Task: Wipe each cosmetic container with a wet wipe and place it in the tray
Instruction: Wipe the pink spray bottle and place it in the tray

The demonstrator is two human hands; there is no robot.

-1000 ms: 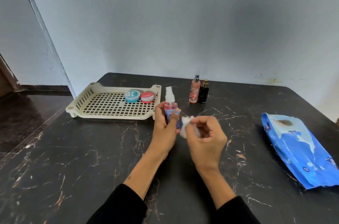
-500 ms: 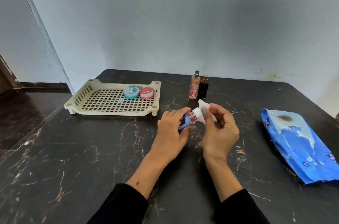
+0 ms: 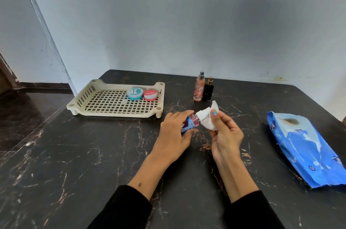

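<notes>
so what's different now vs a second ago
The left hand has tipped the small spray bottle from upright onto its side, top toward the right hand, which now wraps the wet wipe around that top. Tray, both tins, the two standing bottles and the wipes pack are unchanged.

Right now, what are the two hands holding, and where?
The left hand grips the small spray bottle around its body. The right hand pinches the white wet wipe, wrapped over the bottle's top.

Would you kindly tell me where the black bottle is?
The black bottle stands at the table's far edge, right of the tray, touching the peach bottle.
</notes>
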